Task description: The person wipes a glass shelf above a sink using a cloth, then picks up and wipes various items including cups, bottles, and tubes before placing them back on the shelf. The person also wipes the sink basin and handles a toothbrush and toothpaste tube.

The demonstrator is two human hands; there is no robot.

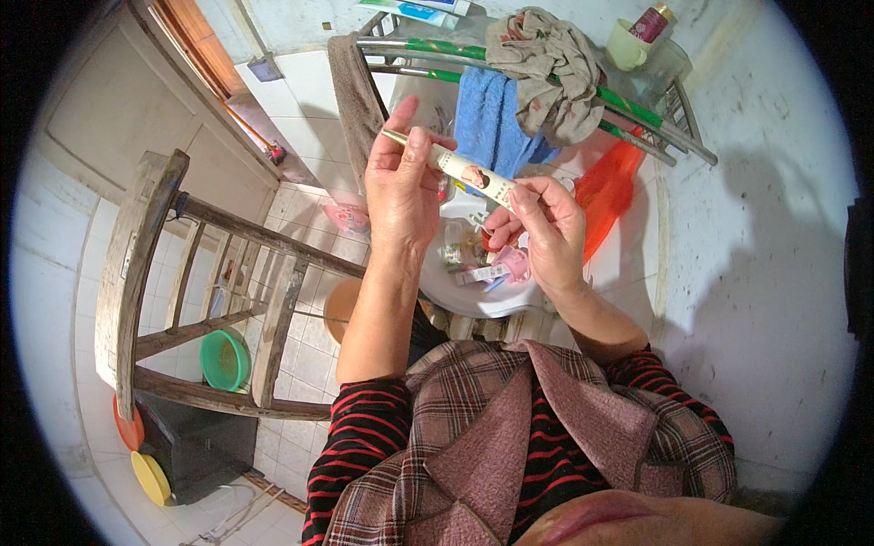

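Note:
A slim cream-coloured tube with a picture, printing and a gold pointed end lies slantwise across both hands. Near its pointed end, my left hand grips it between thumb and fingers, index finger extended. At the other end, the thumb and fingers of my right hand pinch the tube. Below the hands is a white basin, partly hidden by my right hand. Inside it are a pink plastic cup, a clear container and a white labelled strip.
A metal rail with green sections carries a blue towel, a grey cloth and a brown towel. A pale green cup stands on the shelf. An orange-red bag hangs at right; a wooden slatted frame and a green basin are at left.

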